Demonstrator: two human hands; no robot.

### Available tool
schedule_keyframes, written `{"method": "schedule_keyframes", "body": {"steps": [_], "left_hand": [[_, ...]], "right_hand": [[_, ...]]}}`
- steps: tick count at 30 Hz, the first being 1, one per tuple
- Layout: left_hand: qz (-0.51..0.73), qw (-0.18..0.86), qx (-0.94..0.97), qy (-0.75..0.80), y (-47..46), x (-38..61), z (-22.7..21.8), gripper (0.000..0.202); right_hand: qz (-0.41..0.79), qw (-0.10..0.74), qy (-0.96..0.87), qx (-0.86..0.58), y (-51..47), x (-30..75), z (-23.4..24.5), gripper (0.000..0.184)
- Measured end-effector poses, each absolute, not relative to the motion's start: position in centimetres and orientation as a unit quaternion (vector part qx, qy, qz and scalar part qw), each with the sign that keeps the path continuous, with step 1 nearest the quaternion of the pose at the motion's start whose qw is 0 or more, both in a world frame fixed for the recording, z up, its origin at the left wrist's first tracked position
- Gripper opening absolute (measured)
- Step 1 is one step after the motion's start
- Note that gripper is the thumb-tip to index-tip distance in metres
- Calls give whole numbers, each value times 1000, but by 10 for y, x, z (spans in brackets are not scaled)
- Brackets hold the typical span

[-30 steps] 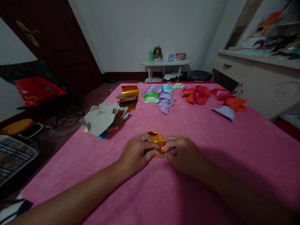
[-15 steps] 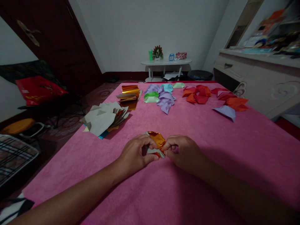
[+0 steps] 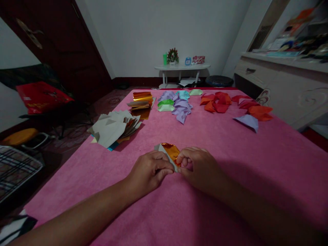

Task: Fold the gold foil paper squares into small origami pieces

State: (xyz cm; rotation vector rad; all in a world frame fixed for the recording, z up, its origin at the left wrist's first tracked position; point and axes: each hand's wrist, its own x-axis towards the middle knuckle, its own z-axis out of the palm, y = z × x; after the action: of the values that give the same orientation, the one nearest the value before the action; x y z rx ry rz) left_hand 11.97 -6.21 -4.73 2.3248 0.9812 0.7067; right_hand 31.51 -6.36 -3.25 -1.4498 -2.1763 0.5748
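A small folded piece of gold foil paper (image 3: 169, 151) with a white underside lies on the pink cloth (image 3: 230, 153) in front of me. My left hand (image 3: 148, 171) pinches its near left edge between thumb and fingers. From the right, my right hand (image 3: 200, 167) pinches the same piece with curled fingers. Both hands rest low on the cloth and meet at the paper's near corner.
A loose stack of white-backed sheets (image 3: 112, 128) lies at the left. Gold foil sheets (image 3: 140, 100), purple and green folded pieces (image 3: 176, 106) and red folded pieces (image 3: 217, 102) lie across the far side. A pale cabinet (image 3: 282, 89) stands at the right, and a white side table (image 3: 181, 68) behind.
The left hand's fingers have closed down on the paper and more of its white underside shows at the left. Both hands stay at the same spot.
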Motion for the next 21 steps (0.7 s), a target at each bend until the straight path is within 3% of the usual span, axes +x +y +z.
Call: {"method": "schedule_keyframes", "body": {"steps": [21], "left_hand": [[244, 271, 762, 534, -62, 129, -48, 14]], "right_hand": [[209, 213, -793, -531, -64, 316, -31, 13]]}}
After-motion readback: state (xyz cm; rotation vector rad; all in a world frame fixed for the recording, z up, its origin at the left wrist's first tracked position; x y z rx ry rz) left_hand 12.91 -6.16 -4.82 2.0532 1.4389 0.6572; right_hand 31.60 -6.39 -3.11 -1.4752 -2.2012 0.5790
